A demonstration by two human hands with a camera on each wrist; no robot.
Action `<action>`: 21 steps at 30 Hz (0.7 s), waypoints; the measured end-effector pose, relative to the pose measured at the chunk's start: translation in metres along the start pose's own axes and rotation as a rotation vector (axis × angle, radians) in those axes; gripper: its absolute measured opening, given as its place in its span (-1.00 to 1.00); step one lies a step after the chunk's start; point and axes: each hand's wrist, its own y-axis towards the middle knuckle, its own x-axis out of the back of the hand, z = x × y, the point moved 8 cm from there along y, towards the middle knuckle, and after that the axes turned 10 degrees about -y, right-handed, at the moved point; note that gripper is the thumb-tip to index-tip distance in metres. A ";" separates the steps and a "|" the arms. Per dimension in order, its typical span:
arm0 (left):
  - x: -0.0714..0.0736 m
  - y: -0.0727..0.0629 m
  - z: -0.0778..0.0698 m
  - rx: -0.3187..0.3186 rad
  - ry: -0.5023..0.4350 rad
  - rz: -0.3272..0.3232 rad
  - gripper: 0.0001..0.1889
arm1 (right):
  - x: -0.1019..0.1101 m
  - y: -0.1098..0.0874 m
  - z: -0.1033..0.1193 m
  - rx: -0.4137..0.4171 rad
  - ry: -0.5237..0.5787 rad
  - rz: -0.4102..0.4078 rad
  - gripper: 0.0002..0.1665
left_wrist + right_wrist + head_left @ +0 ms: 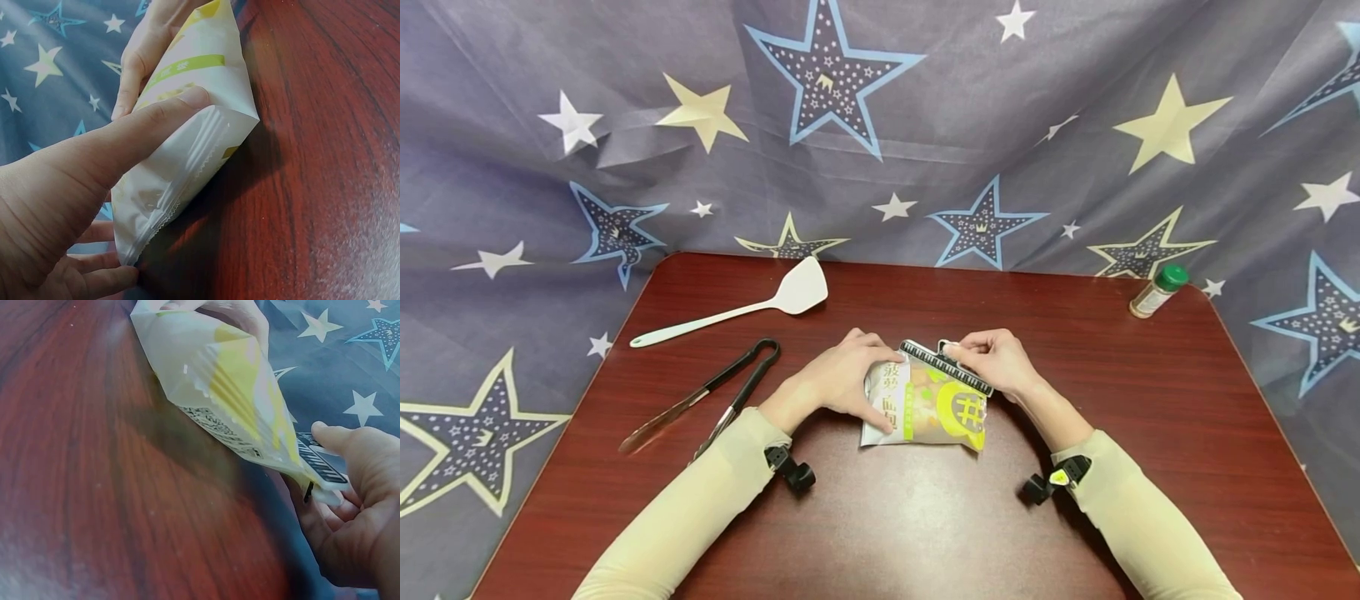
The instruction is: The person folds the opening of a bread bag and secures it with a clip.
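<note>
A white and yellow snack bag (936, 412) is in front of me on the table, with orange pieces showing through its window. My left hand (850, 375) grips its left end; in the left wrist view the thumb lies across the front of the bag (187, 144) and the other fingers are behind it. Along the bag's far edge sits a black-and-white bag clip (946, 367) striped like piano keys. My right hand (1000, 362) pinches this clip by its handle, and in the right wrist view the clip (319, 464) has the bag's corner between its bars.
To the left, a white spatula (801, 287) lies near the back edge of the dark red table (1075, 333). Closer in are black-handled metal tongs (730, 375), partly behind my left sleeve. A green-capped seasoning bottle (1157, 292) is at the far right corner. A star-patterned curtain (880, 183) hangs behind.
</note>
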 end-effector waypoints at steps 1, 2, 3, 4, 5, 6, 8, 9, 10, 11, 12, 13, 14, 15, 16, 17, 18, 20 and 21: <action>0.000 0.000 0.000 0.000 -0.003 0.000 0.07 | 0.000 0.000 0.000 -0.003 0.001 0.000 -0.67; 0.000 0.000 0.000 0.000 -0.004 0.000 0.07 | 0.000 0.000 0.000 -0.005 0.002 0.001 -0.67; 0.000 0.000 0.000 -0.001 -0.005 -0.001 0.07 | 0.000 0.001 0.000 -0.005 0.002 0.002 -0.68; 0.000 0.000 -0.001 -0.002 -0.005 -0.002 0.07 | 0.000 0.001 0.000 -0.005 0.000 0.003 -0.68; 0.000 0.000 -0.001 -0.003 -0.005 -0.003 0.07 | 0.000 0.001 0.000 -0.004 -0.002 0.005 -0.67; 0.000 0.000 -0.001 -0.003 -0.005 -0.004 0.07 | 0.000 0.001 0.000 -0.002 -0.001 0.006 -0.67; 0.001 0.000 -0.001 -0.006 -0.004 -0.005 0.07 | 0.000 0.002 0.000 0.003 -0.003 0.007 -0.66; 0.001 0.000 -0.001 -0.008 -0.004 -0.006 0.07 | 0.000 0.002 0.000 0.004 -0.003 0.007 -0.66; 0.001 0.000 -0.001 -0.009 -0.004 -0.006 0.07 | 0.000 0.002 0.000 0.003 -0.001 0.007 -0.66; 0.001 0.000 -0.001 -0.010 -0.004 -0.005 0.07 | -0.001 0.002 0.000 0.001 0.003 0.006 -0.67; 0.001 0.000 -0.001 -0.011 -0.003 -0.004 0.07 | -0.001 0.002 0.000 -0.002 0.005 0.005 -0.67; 0.001 0.000 -0.001 -0.013 -0.003 -0.004 0.07 | -0.001 0.001 -0.001 -0.005 0.006 0.005 -0.67; 0.001 0.000 -0.001 -0.014 -0.003 -0.004 0.07 | -0.001 0.002 -0.001 -0.009 0.008 0.005 -0.68; 0.001 0.000 -0.001 -0.014 -0.002 -0.004 0.07 | -0.002 0.001 -0.001 -0.012 0.009 0.004 -0.68; 0.001 0.000 -0.001 -0.014 -0.001 -0.004 0.07 | -0.002 0.001 -0.001 -0.014 0.012 0.005 -0.68; 0.001 0.000 -0.001 -0.014 -0.001 -0.004 0.07 | -0.002 0.001 -0.001 -0.014 0.015 0.006 -0.68; 0.001 -0.001 -0.001 -0.013 -0.002 -0.004 0.07 | -0.002 0.002 -0.001 -0.013 0.017 0.008 -0.68; 0.001 -0.001 -0.002 -0.010 -0.005 -0.005 0.07 | -0.003 0.002 -0.001 -0.014 0.028 0.009 -0.68; 0.001 -0.001 -0.002 -0.009 -0.004 -0.004 0.07 | -0.003 0.001 -0.001 -0.015 0.034 0.011 -0.67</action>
